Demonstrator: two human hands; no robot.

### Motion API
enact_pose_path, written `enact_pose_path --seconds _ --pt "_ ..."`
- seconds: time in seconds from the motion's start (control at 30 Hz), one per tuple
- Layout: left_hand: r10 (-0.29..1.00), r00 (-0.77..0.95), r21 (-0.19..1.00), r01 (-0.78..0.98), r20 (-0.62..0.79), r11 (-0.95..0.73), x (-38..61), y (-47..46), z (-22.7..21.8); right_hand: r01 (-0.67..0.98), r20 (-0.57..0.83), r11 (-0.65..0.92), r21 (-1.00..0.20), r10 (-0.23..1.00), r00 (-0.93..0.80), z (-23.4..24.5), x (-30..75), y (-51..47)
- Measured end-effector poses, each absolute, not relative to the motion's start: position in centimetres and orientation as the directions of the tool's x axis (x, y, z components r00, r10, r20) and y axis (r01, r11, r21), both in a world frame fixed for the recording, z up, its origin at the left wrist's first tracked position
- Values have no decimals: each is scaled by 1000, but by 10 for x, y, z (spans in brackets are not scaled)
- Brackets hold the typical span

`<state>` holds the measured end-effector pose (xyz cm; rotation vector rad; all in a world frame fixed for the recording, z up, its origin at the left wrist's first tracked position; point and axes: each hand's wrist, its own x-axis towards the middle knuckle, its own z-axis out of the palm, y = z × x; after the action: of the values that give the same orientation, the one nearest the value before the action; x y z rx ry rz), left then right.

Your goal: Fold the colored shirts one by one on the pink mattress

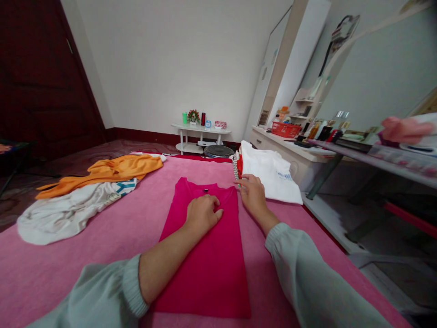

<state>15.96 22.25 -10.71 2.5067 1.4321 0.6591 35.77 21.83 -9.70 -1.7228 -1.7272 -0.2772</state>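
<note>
A bright pink top (208, 259) lies folded into a long strip on the pink bedspread (129, 228), its neckline pointing away from me. My left hand (202, 213) rests on the upper part of the top, fingers curled loosely and pressing the cloth near the collar. My right hand (251, 193) lies at the top's upper right corner, fingers stretched flat against the fabric edge, close to a folded white shirt (273, 175).
An orange garment (112, 171) and a white one (68, 209) lie crumpled at the left of the bed. A small white side table (201, 132) stands by the far wall. A dresser (293, 150) with bottles runs along the right.
</note>
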Motion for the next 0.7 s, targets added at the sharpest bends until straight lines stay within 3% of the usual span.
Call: enact_pose_path --seconds 0.1,0.23,0.43,0.7 --pt "853 446 386 762 270 -520 160 225 -109 975 537 76 -209 842 50 -108 358 231" --pt "833 469 380 742 295 -552 160 223 -109 977 517 83 -195 855 31 -121 363 239" --pt "711 610 195 695 349 -692 162 215 -105 945 580 203 -257 814 -17 -127 380 246" --pt "550 783 -55 588 292 -807 167 210 -99 914 581 203 -351 813 43 -129 382 248"
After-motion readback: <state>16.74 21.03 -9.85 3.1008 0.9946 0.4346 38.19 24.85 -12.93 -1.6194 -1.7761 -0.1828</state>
